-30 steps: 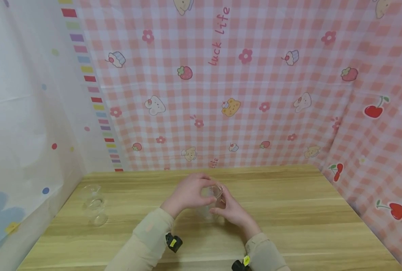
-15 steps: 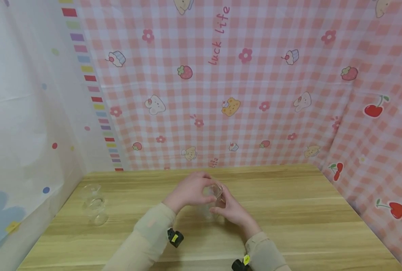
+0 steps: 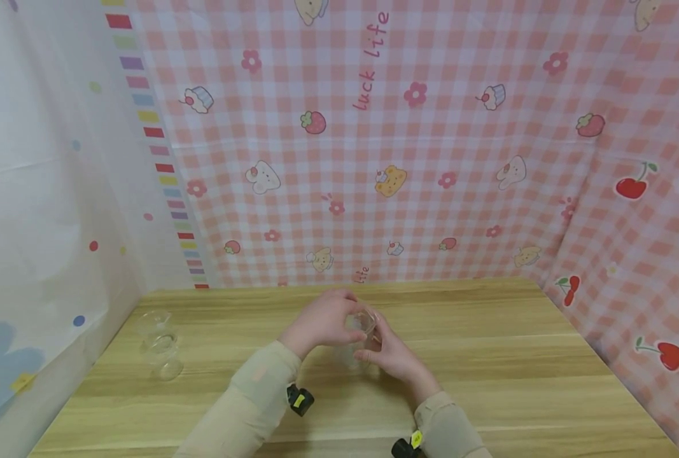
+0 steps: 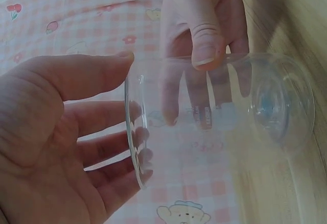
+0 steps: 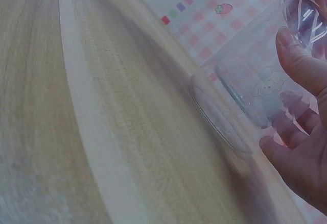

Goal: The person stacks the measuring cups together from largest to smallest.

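A clear drinking glass (image 4: 225, 147) is between my two hands over the middle of the table. It has a rounded inner bottom and a wide clear foot (image 5: 217, 114) at its lower end. My left hand (image 3: 324, 321) grips the rim, thumb on one side and fingers spread along the other. Around the glass's side curls my right hand (image 3: 396, 356), its thumb and fingers on opposite sides of the wall. Through the clear wall the right fingers show in the left wrist view. In the head view both hands cover much of the glass.
Another clear glass piece (image 3: 164, 344), with a flared top and round foot, stands at the left of the wooden table (image 3: 488, 381). A pink checked cloth (image 3: 459, 210) hangs behind and at the right. A white printed cloth (image 3: 35, 191) hangs at the left.
My left forearm and wrist have shifted slightly up and to the right. The right hand and the drinking glass stay almost where they were, with both grips unchanged.
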Demonstrator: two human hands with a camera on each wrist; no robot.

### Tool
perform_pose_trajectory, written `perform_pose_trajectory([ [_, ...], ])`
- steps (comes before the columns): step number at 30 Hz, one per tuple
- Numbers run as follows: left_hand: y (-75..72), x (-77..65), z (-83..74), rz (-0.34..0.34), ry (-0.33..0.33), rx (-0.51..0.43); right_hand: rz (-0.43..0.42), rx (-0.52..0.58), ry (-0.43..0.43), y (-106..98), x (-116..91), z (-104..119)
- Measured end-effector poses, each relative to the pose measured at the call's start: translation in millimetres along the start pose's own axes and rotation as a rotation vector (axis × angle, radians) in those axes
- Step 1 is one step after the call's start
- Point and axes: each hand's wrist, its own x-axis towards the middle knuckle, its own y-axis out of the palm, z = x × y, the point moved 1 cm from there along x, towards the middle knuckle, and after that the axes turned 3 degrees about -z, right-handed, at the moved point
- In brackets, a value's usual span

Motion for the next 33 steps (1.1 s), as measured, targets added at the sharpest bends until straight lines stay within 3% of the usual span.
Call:
perform_pose_trajectory([
  [12,-3.3,0.9,-1.5,0.014,-0.013,-0.027,0.002,0.018,-0.009,0.0,0.5,-0.3],
  [22,-5.4,2.0,0.8,0.041,0.015,-0.009,-0.012,0.015,0.039,0.9,-1.9,0.3],
  [33,-3.9,1.6,1.2,0.023,0.016,-0.016,-0.011,0.013,0.013,1.1,-1.7,1.2],
])
